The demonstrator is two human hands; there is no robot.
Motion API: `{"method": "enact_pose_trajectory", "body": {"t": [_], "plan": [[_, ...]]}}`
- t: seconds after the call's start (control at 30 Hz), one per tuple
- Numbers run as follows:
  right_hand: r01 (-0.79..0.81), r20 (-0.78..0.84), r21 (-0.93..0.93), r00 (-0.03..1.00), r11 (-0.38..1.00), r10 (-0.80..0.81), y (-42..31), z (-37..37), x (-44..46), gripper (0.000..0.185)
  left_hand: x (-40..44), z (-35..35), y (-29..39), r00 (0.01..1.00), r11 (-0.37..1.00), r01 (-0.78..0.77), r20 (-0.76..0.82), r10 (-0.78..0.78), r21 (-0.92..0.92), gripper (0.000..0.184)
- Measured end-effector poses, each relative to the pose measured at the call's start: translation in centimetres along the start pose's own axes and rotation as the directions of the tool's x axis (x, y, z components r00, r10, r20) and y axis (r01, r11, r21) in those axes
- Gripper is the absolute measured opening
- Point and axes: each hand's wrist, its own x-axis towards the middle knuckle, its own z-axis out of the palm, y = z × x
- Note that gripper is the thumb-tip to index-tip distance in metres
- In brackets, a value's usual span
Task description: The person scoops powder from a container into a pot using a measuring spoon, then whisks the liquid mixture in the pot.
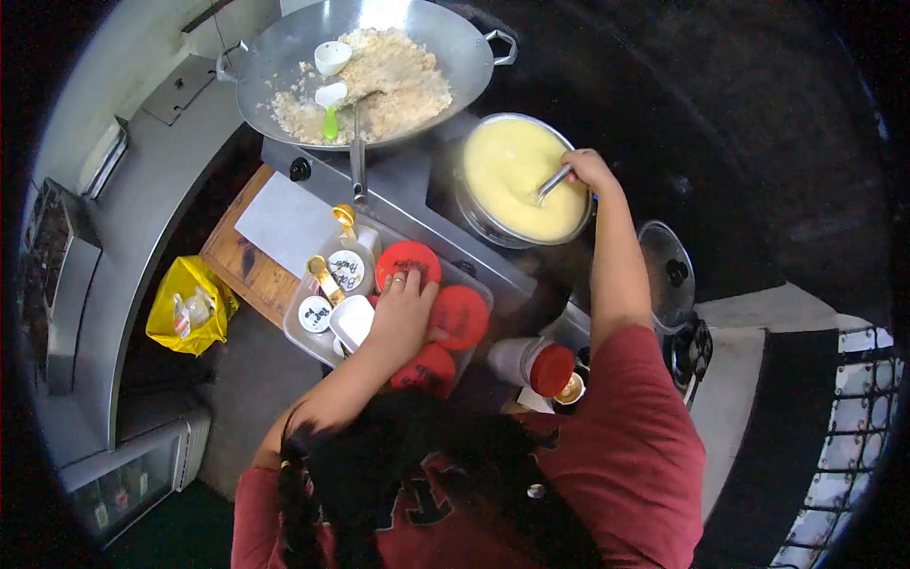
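My right hand (590, 171) is closed round the handle of a metal ladle (554, 183), whose head dips into pale yellow liquid in a large metal pot (477, 224). My left hand (406, 308) rests over a plastic tray (310, 343) of jars, its fingers on a red lid (408, 261). More red lids (459, 318) lie beside and below that hand. Left of it are white-lidded tubs (346, 270) with handwriting, a white square lid (353, 322) and a yellow measuring spoon (325, 280). Whether the left fingers grip the lid is unclear.
A wide wok (270, 71) of rice-like food holds a white bowl (332, 58), a green-handled scoop (331, 109) and a metal turner (357, 161). A red-lidded jar (552, 370) stands near my body. A glass lid (666, 270) lies right, a yellow bag (192, 303) left.
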Motion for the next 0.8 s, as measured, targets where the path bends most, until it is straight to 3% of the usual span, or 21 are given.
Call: {"method": "enact_pose_trajectory", "body": {"t": [0.03,0.07,0.1,0.17,0.2,0.23,0.3,0.33,0.37,0.43,0.47,0.53,0.57,0.63,0.67,0.7,0.77,0.8], "plan": [[0.019,-0.124,-0.112,0.992,0.994,-0.033,1.1,-0.9,1.0,0.026,-0.1,0.0,0.1,1.000,1.000,-0.002,0.003,0.002,0.000,0.080],[0.082,-0.259,-0.097,0.960,0.992,-0.104,2.4,-1.4,1.9,0.025,0.0,-0.2,0.3,1.000,1.000,0.012,0.010,-0.012,-0.008,0.081],[0.081,-0.264,-0.099,0.959,0.992,-0.105,3.6,-0.9,2.7,0.025,0.1,-0.3,0.4,1.000,1.000,0.026,0.015,-0.026,-0.015,0.081],[0.252,-0.379,0.105,0.905,0.962,-0.195,4.5,0.6,3.5,0.026,0.2,0.1,0.2,1.000,1.000,0.016,0.009,-0.016,-0.005,0.082],[0.179,-0.148,0.202,0.978,0.963,-0.151,1.1,0.9,-0.2,0.025,0.2,0.2,0.0,1.000,1.000,0.010,0.006,-0.010,0.006,0.083],[0.181,-0.145,0.204,0.977,0.962,-0.154,0.1,0.6,-0.9,0.025,0.1,0.2,0.0,1.000,1.000,0.014,0.005,-0.014,0.008,0.083],[0.021,0.061,-0.090,0.998,0.996,-0.016,-0.3,-0.5,-1.6,0.034,0.1,0.0,0.1,1.000,1.000,0.004,-0.002,-0.004,0.018,0.084],[-0.009,-0.049,-0.084,0.999,0.996,0.004,0.4,-0.8,-0.9,0.032,0.0,0.0,0.1,1.000,1.000,0.003,0.000,-0.003,0.018,0.084],[0.067,-0.239,0.001,0.969,0.998,-0.065,1.6,-1.3,-0.7,0.031,0.1,-0.1,0.2,1.000,1.000,0.012,0.014,-0.012,0.021,0.083],[0.108,-0.428,0.156,0.903,0.982,-0.031,2.1,-1.0,-0.8,0.029,0.3,-0.3,0.4,1.000,1.000,0.018,0.025,-0.018,0.021,0.082],[0.107,-0.429,0.156,0.903,0.982,-0.030,2.3,-0.8,-0.8,0.029,0.4,-0.5,0.6,0.998,0.999,0.036,0.057,-0.036,0.010,0.081],[0.008,-0.004,0.244,1.000,0.970,-0.007,1.1,-0.2,-1.6,0.028,0.4,-0.6,0.4,0.995,0.998,0.058,0.087,-0.058,0.002,0.079],[0.012,0.000,0.245,1.000,0.969,-0.012,0.2,-0.5,-1.8,0.028,0.4,-0.3,0.2,0.996,0.999,0.041,0.075,-0.042,0.012,0.079],[-0.066,0.076,-0.034,0.995,0.997,0.068,0.6,-1.9,-1.9,0.030,0.2,-0.2,0.2,0.997,0.999,0.025,0.070,-0.026,0.020,0.079],[0.028,-0.135,0.056,0.991,0.998,-0.021,2.8,-1.8,0.0,0.028,0.2,-0.4,0.4,0.997,0.999,0.031,0.070,-0.032,0.019,0.078],[0.027,-0.138,0.056,0.990,0.998,-0.019,3.0,-1.7,0.0,0.028,0.3,-0.5,0.5,0.997,0.999,0.035,0.068,-0.036,0.017,0.078],[0.102,-0.517,0.036,0.853,0.994,-0.069,3.3,-1.5,0.1,0.026,0.3,-0.3,0.6,0.998,0.999,0.028,0.048,-0.030,0.027,0.077],[0.145,-0.450,0.181,0.892,0.973,-0.049,2.9,-0.4,-0.2,0.025,0.3,-0.2,0.5,0.999,0.999,0.028,0.032,-0.029,0.042,0.076]]}}
